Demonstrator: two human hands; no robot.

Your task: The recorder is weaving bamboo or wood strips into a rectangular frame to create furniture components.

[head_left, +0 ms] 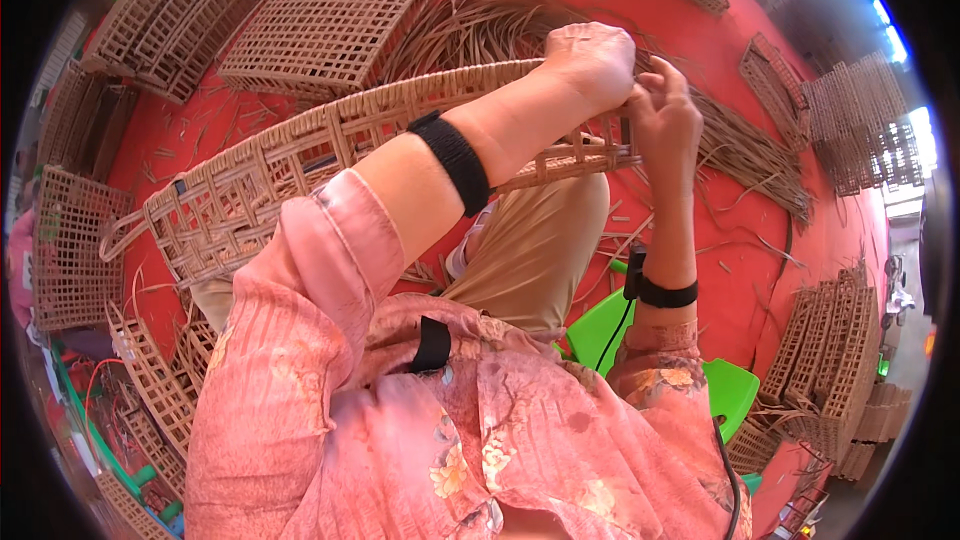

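Observation:
A long brown woven basket (pixel 270 175) of open lattice work lies tilted across my lap, its wrapped rim running up to the right. At its right end, my left hand (pixel 592 62) is bent over the rim with the fingers curled down. The back of the hand and wrist cover what those fingers grip. Close beside it, my right hand (pixel 665 115) is closed at the same corner, thumb and forefinger bent together. Whatever they pinch is too small to make out. A loop of strand (pixel 125 235) sticks out from the basket's left end.
Long loose strips (pixel 490 25) lie heaped beyond the basket on the red floor (pixel 735 285), with scraps scattered about. A finished-looking lattice basket (pixel 330 20) stands at the back. Stacks of baskets (pixel 830 350) rise at right and left (pixel 180 15). A green plastic seat (pixel 605 325) is under me.

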